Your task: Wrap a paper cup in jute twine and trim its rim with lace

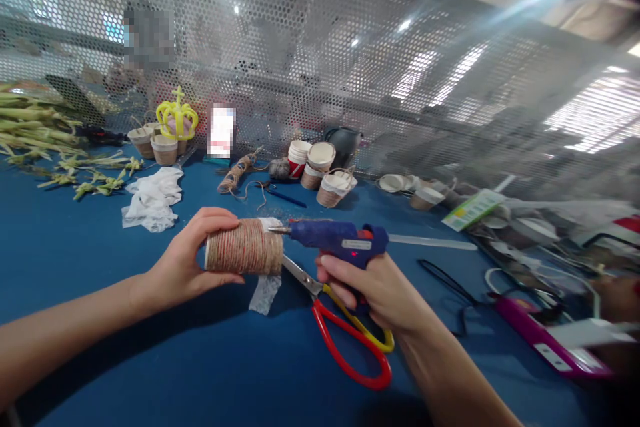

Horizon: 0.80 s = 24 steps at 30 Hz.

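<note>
My left hand (200, 250) grips a twine-wrapped cup (245, 247) lying sideways, thumb below and fingers above. A strip of white lace (267, 293) hangs under its right end, and some white shows at the top edge there. In my right hand (357, 280) is a blue hot glue gun (330, 237), its red light lit and a clear glue stick (433, 241) poking out of the back. The metal nozzle points left, at the cup's right end; whether it touches cannot be told. Scissors (345, 327) with one red and one yellow handle lie beneath the glue gun.
Crumpled white lace (153, 197) lies left on the blue table (225, 373). Behind are a yellow crown (177, 117), twine-wrapped cups (334, 188), a twine bundle (237, 173) and a blue pen (287, 198). A purple power strip (545, 340) with cables is at right, before perforated metal (310, 67).
</note>
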Available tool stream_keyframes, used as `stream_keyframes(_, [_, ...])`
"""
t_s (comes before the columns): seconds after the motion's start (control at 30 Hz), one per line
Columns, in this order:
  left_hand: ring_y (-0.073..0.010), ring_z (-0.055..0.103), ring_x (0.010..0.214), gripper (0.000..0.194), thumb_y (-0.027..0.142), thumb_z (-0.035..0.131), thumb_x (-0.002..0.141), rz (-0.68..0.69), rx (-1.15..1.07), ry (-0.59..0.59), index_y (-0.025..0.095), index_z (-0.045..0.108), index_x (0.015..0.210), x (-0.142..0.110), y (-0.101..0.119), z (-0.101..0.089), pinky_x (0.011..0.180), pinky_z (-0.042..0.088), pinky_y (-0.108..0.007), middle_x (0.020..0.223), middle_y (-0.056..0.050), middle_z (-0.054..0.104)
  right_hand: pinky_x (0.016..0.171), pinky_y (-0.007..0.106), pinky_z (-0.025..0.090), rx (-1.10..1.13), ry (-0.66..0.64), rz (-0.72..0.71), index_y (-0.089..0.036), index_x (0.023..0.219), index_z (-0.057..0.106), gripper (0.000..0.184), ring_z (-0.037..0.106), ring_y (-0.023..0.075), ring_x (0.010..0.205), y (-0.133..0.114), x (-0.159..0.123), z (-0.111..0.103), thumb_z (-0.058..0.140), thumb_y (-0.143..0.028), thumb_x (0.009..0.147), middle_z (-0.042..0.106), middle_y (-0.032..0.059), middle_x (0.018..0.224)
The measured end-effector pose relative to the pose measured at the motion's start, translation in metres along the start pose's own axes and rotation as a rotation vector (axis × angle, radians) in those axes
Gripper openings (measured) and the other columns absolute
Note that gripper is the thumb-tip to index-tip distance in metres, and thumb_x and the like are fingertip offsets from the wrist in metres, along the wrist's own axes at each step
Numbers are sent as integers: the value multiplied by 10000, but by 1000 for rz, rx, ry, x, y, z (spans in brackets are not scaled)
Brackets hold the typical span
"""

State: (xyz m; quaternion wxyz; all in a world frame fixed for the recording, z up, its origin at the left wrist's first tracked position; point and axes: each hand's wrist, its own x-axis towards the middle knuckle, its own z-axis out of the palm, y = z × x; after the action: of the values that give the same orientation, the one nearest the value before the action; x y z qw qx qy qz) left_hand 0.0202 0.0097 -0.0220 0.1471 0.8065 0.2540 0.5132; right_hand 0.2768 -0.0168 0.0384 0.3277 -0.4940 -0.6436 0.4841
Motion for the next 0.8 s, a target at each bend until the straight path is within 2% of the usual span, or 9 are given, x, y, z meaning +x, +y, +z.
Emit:
stream_keyframes(0.13, [-244,509,1021,610,262,745,646,2,-3,29,257,418,1161,0,0,0,873,436,-425,1072,-82,502,364,205,251,19,2,-20,-142,640,579,294,322,49,329,1,-1,-1,589,-411,758,397,-66,361])
stream_keyframes(0.27, [-245,509,1027,603,260,733,662,21,13,-18,258,409,1171,0,1,0,870,443,-425,1091,-95,493,370,203,266,9,57,-36,-147,638,578,297,333,51,345,3,0,-1,581,-415,766,407,-63,371])
stream_keyframes(0.37, [-243,501,1036,600,261,741,652,-5,13,-14,257,414,1155,0,0,0,886,432,-427,1091,-88,492,374,203,274,-22,14,-7,-142,623,581,291,341,52,342,2,0,-1,578,-390,775,413,-59,354])
stream_keyframes(0.43, [-231,512,1019,582,265,741,650,-68,4,22,250,418,1134,0,-1,0,882,435,-409,1072,-72,498,374,204,271,-5,-1,-8,-138,631,583,280,342,52,343,1,-1,-2,588,-386,763,412,-60,358])
stream_keyframes(0.53, [-197,561,900,550,298,733,652,-245,-48,68,233,419,1099,1,0,1,785,481,-351,991,-40,521,364,204,242,92,23,-14,-136,678,586,236,319,51,336,-2,-1,-3,606,-365,731,391,-72,357])
stream_keyframes(0.6, [-178,576,809,549,324,734,639,-362,-90,65,219,421,1077,2,2,0,707,496,-319,930,-23,537,366,206,240,178,66,-14,-131,744,595,200,319,54,348,-2,1,-5,611,-328,714,399,-72,381])
stream_keyframes(0.67, [-170,574,761,558,340,740,621,-434,-115,61,207,424,1060,3,3,-1,675,494,-309,890,-14,547,394,210,301,223,169,-3,-128,799,602,215,389,68,405,1,7,-10,634,-307,685,473,-46,468])
stream_keyframes(0.73, [-168,567,754,560,345,739,616,-466,-124,65,199,426,1057,3,4,-1,677,488,-309,879,-14,550,471,220,393,175,316,36,-130,786,604,267,493,94,518,10,16,-17,683,-335,635,565,2,609])
stream_keyframes(0.8, [-166,560,754,554,349,732,624,-469,-123,74,197,430,1062,3,4,-2,683,481,-309,880,-17,550,503,229,429,54,352,109,-128,709,602,302,530,111,559,22,26,-25,703,-395,610,593,25,634])
